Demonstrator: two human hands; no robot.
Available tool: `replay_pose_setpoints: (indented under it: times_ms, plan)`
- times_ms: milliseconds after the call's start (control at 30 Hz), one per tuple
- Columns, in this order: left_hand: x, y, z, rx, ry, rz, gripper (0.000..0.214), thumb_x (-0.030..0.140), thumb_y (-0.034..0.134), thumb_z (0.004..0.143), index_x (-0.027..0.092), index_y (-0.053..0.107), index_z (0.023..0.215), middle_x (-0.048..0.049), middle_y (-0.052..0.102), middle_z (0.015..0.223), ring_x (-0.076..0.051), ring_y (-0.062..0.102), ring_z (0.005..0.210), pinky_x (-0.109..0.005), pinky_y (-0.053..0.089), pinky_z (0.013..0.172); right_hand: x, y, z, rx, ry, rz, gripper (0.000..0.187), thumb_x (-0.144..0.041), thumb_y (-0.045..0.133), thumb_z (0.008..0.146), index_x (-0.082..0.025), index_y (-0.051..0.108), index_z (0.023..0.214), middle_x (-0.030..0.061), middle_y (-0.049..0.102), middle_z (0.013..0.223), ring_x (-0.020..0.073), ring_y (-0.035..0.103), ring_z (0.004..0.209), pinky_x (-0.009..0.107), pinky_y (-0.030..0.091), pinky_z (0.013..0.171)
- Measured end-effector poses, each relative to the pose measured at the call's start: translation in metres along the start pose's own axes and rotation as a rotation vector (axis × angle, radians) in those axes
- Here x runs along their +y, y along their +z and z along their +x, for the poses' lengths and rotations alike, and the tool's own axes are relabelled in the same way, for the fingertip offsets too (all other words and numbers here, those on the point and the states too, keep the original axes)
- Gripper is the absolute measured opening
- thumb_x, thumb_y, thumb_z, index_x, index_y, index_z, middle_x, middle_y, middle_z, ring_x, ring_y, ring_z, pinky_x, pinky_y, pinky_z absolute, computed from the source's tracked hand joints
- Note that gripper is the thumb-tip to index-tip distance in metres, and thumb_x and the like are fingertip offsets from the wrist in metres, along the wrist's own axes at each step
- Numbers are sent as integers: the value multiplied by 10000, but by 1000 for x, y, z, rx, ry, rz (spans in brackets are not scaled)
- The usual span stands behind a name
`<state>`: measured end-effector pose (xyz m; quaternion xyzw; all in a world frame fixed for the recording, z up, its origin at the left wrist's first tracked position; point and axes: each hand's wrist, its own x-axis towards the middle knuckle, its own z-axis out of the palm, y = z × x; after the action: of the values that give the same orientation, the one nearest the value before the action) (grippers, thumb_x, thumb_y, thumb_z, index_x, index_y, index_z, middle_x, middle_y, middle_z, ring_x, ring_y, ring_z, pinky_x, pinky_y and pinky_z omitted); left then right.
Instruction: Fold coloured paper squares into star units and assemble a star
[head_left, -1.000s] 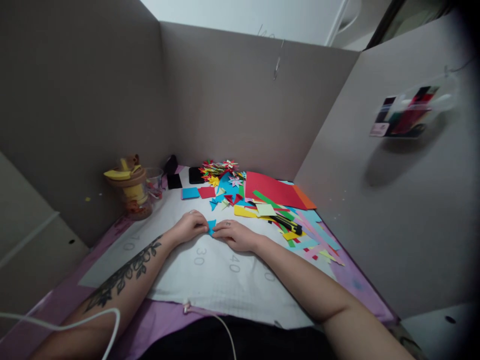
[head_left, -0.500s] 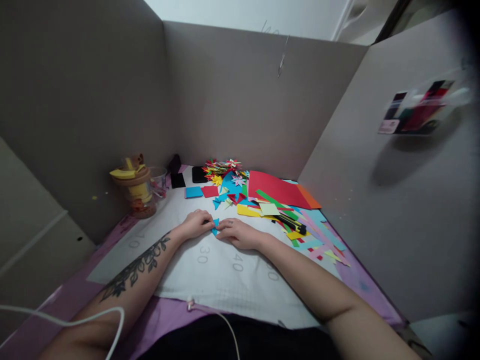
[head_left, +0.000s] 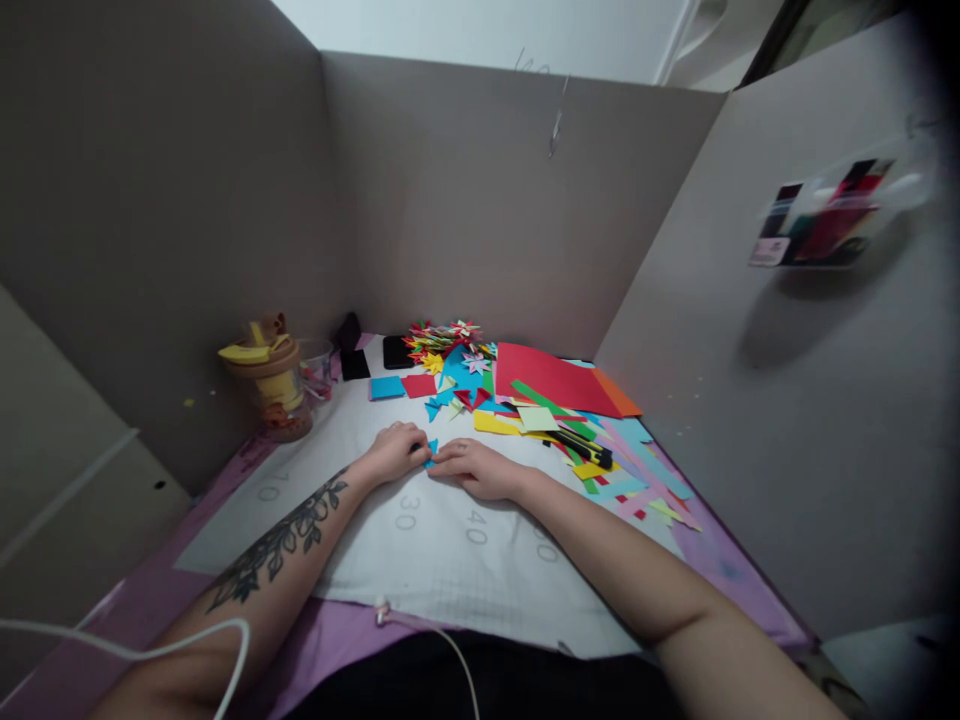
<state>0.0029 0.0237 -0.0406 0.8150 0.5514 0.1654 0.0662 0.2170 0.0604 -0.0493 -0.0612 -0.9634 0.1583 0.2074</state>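
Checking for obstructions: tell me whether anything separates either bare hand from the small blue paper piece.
Nothing visible does: the left hand and right hand both touch the small blue paper piece, partly covering it.

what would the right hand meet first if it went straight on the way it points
The right hand would probably meet the small blue paper between the hands, then the left hand; exact contact is unclear.

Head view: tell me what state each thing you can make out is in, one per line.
Left hand: fingertips closed on the blue piece
Right hand: fingers at the same piece, grip unclear
Blue piece: between the hands, mostly hidden, folds unclear
Red pieces: folded
Yellow star: fully formed
Red sheet: unfolded
Cutter: lying down, blade unclear
Pouch: hanging
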Motion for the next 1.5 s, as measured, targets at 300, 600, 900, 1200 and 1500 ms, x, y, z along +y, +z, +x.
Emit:
replay_pose_setpoints:
  times_ms: [300, 600, 900, 1200, 1500]
  plan:
    - [4, 0, 1, -4, -36, 22, 229, 343, 440, 818, 221, 627, 766, -34, 623, 824, -189, 533, 818, -281, 381, 731, 3, 2, 0, 20, -9, -23, 243, -240, 494, 878, -236, 677, 1039, 91, 620, 1114, 179, 543, 1036, 352, 423, 915]
    - [5, -1, 2, -29, -65, 70, 222, 340, 434, 813, 219, 615, 772, -41, 618, 849, -208, 526, 841, -300, 380, 726, 4, 2, 0, 2, 3, -11, 253, -228, 485, 883, -244, 666, 1059, 87, 603, 1109, 171, 539, 1024, 338, 423, 912]
    - [1, 2, 2, 49, -205, 55, 170, 371, 534, 757, 212, 585, 790, -58, 593, 903, -226, 523, 866, -315, 392, 734, -4, 1, 1, 27, -4, -35, 239, -177, 515, 849, -224, 655, 1036, 83, 605, 1097, 180, 517, 1069, 371, 405, 946]
    - [-9, -3, 1, 113, -311, 43, 159, 339, 528, 766, 204, 569, 839, -61, 595, 912, -225, 530, 889, -311, 400, 736, -21, -4, 6, -4, -47, -31, 291, -71, 470, 799, -173, 619, 1027, 87, 633, 1079, 174, 541, 1059, 353, 432, 925]
    - [-12, 0, 2, 112, -293, 33, 187, 349, 520, 776, 222, 591, 894, -54, 596, 937, -217, 531, 903, -308, 396, 770, -29, 2, 12, -96, 36, -128, 185, -100, 514, 792, -166, 598, 943, 107, 626, 1048, 200, 546, 1013, 366, 429, 881]
